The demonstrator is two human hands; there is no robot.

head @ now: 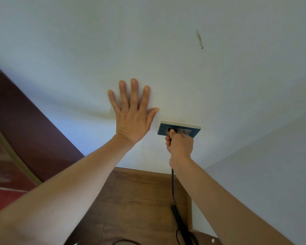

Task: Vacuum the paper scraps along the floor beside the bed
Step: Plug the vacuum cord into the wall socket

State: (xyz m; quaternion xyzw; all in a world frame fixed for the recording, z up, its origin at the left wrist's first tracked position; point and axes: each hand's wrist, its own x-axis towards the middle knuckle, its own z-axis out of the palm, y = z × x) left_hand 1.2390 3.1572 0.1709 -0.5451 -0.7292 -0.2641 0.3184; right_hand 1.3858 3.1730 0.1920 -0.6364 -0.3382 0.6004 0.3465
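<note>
While the left hand (133, 114) lay flat with fingers spread on the white wall (166, 59) at the centre of the frame, apparently for bracing, the right hand (179, 145) curled tightly around a black plug (171, 132) at the wall socket (179, 129) just right of it. Its cord (173, 184) dropped to the wooden floor (140, 200) at the bottom. One pale scrap (212, 240) showed at the lower right; the bed (16, 129) sat at the left. No vacuum was visible.

left hand (132, 119) flat on wall (166, 50), left of the socket (178, 129).
</note>
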